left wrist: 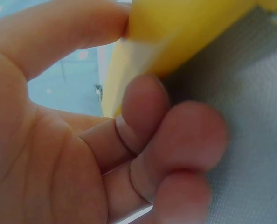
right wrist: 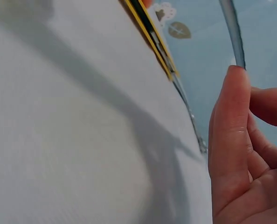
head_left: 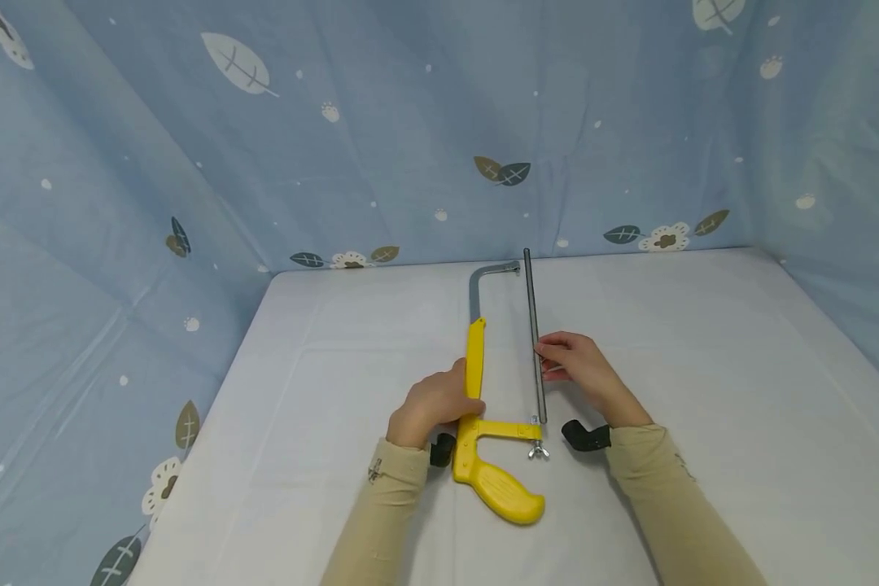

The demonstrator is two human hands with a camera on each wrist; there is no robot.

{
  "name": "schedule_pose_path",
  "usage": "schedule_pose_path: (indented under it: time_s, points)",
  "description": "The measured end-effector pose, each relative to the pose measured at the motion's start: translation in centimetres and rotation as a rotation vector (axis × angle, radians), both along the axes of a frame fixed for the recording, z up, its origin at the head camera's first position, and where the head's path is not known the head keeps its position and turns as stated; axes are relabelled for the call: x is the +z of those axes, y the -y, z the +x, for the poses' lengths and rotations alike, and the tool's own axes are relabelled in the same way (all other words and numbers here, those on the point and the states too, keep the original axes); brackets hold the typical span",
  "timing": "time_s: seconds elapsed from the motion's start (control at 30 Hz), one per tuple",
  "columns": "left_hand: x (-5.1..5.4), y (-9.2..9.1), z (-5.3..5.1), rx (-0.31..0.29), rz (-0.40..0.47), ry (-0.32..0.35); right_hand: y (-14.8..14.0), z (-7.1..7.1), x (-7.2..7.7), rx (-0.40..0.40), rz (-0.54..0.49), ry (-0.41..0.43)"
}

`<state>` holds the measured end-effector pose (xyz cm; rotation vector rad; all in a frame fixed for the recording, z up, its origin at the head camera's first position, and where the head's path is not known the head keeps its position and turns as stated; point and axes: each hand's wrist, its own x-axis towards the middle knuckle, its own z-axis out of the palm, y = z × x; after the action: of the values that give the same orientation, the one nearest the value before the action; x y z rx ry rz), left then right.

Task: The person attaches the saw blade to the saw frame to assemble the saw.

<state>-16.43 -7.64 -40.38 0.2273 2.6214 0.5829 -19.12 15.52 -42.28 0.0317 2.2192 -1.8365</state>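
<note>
A hacksaw frame [head_left: 474,358] with a yellow body, a yellow handle [head_left: 509,492] and a grey front arm lies on the white table. My left hand [head_left: 435,400] grips its yellow spine; in the left wrist view the fingers [left wrist: 185,135] curl beside the yellow part [left wrist: 176,32]. Between finger and thumb, my right hand [head_left: 575,364] pinches a thin grey hacksaw blade [head_left: 533,325] near its lower middle. The blade's lower end is close to the wing nut [head_left: 538,449] end of the frame. Its upper end sits apart from the front arm's tip.
White cloth covers the table [head_left: 322,407]. Behind and at the sides hangs a blue curtain [head_left: 410,138] with leaf and flower prints. Black wrist mounts [head_left: 586,436] stick out by both sleeves.
</note>
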Motion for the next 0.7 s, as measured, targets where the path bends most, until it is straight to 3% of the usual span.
schedule_pose_path:
  time_s: [0.37,0.7]
  points:
    - [-0.1,0.0,0.0,0.003,-0.009,-0.004,0.5,-0.7,-1.4,0.01,-0.075,0.054]
    - [-0.3,0.0,-0.2,0.004,-0.001,-0.002,0.5,-1.1,-1.9,0.002,-0.084,0.074]
